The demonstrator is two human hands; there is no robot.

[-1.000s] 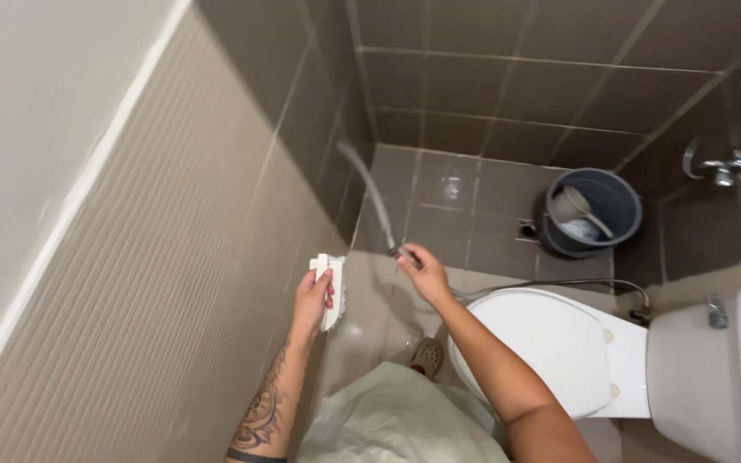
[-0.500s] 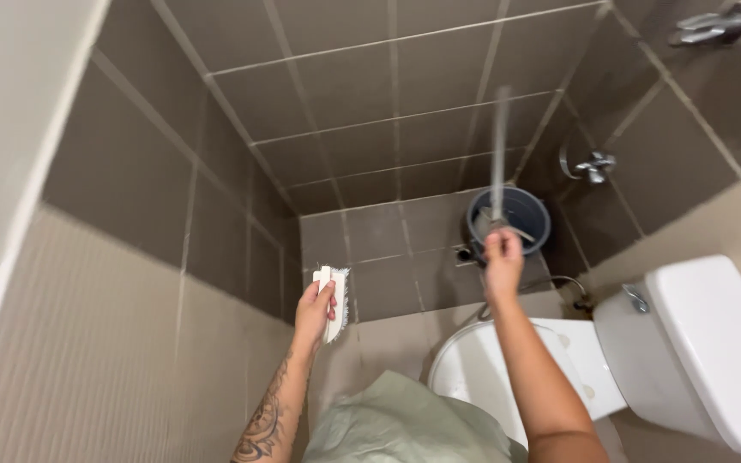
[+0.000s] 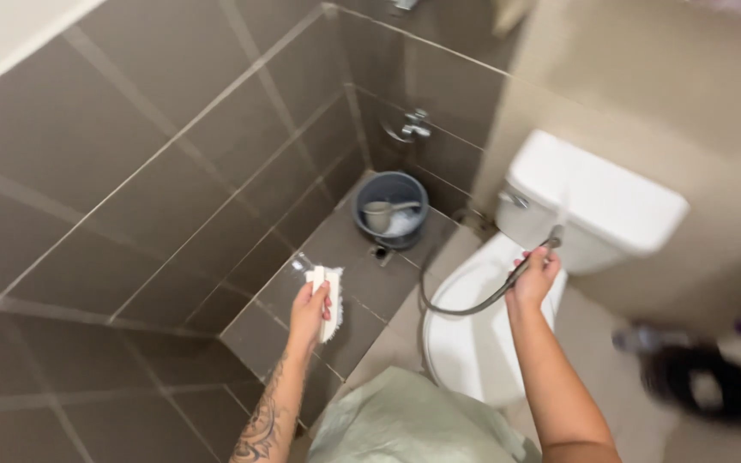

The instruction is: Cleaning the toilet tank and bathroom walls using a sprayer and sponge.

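Right grip [image 3: 535, 279] clamped on sprayer [image 3: 554, 237], nozzle up toward tank; left grip [image 3: 310, 310] around upright brush [image 3: 328, 300].

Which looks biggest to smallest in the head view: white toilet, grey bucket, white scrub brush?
1. White ceramic toilet
2. Grey round plastic bucket
3. White plastic scrub brush; it sits nearer the camera than the bucket, yet looks smaller.
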